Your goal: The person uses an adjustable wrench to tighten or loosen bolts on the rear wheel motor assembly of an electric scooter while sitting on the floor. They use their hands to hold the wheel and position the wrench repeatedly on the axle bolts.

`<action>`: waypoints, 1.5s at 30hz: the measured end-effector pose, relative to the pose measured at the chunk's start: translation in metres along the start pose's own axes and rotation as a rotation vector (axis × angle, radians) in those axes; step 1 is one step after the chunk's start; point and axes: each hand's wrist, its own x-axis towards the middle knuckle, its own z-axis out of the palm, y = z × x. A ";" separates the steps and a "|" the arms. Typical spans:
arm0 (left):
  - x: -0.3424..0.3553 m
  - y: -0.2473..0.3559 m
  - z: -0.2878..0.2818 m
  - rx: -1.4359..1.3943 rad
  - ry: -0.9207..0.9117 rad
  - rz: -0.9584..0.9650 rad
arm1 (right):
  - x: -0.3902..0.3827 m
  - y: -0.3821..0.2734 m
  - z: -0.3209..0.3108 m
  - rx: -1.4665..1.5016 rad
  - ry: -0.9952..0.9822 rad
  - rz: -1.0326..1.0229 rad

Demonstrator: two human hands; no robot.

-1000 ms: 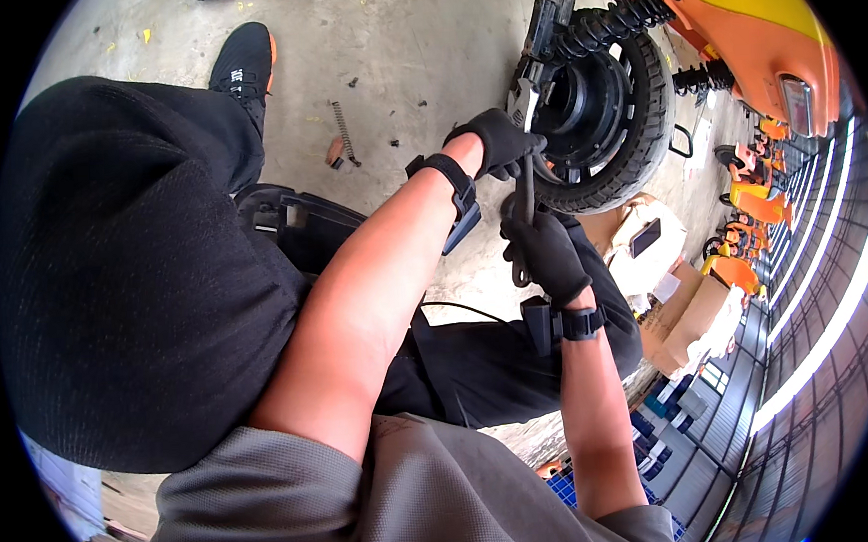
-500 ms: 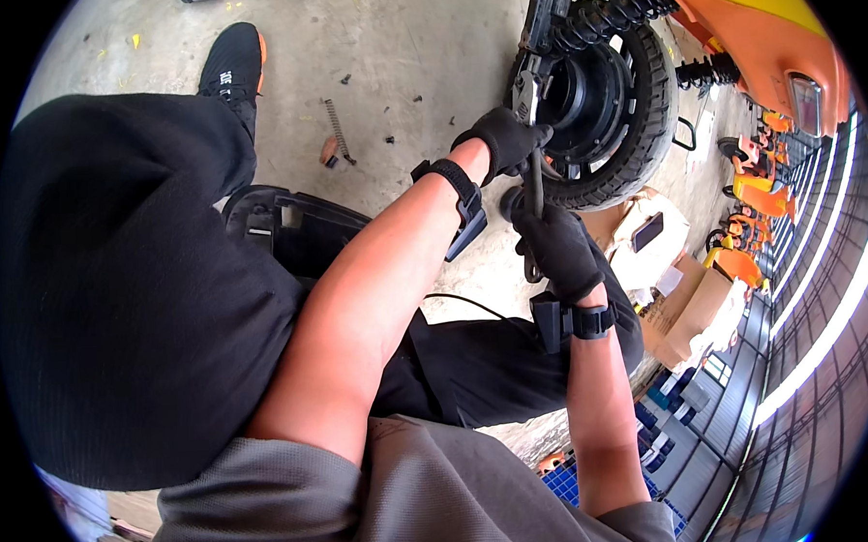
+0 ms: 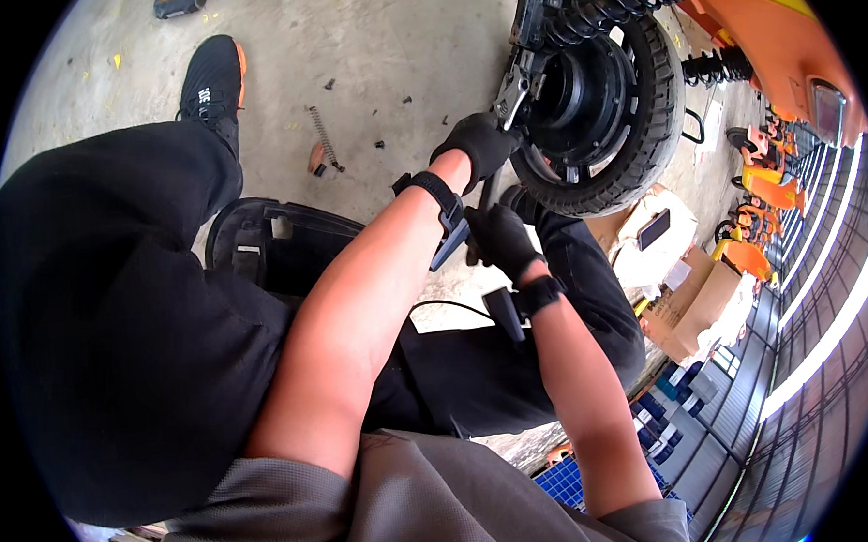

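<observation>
Both my hands wear black gloves. My left hand point(image 3: 477, 151) is closed around a wrench near its silver head point(image 3: 514, 95), beside the hub of a black scooter wheel point(image 3: 582, 109). Closer to my body, my right hand point(image 3: 503, 237) wraps the dark handle point(image 3: 490, 193) of the same wrench. Its handle slants down and left from the wheel. My gloves hide much of the tool, and the nut or bolt at its jaws cannot be made out. A black spring shock absorber point(image 3: 607, 13) rises beside the wheel toward an orange and yellow body panel point(image 3: 783, 47).
On the concrete floor lie a coil spring point(image 3: 323, 135), a small orange-brown piece point(image 3: 316, 159) and several small dark parts. A black plastic cover point(image 3: 286, 219) rests by my leg. Right of it are a phone point(image 3: 654, 228) and cardboard point(image 3: 707, 307). Orange scooters point(image 3: 769, 189) stand farther off.
My right hand has swung left with the wrench handle, which now tilts more to the left. My left hand stays at the head. The whole view has shifted slightly.
</observation>
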 end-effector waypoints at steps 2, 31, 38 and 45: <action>-0.005 -0.003 0.001 0.088 0.033 -0.031 | 0.030 0.028 0.033 0.234 -0.003 0.152; 0.003 -0.038 -0.003 0.159 -0.043 -0.028 | 0.073 0.029 0.090 0.140 0.252 0.389; 0.007 -0.106 -0.011 -0.028 0.152 -0.310 | 0.070 -0.001 0.088 0.229 -0.140 0.466; 0.004 -0.089 -0.026 0.000 0.254 -0.281 | 0.066 -0.005 0.082 0.202 0.041 0.322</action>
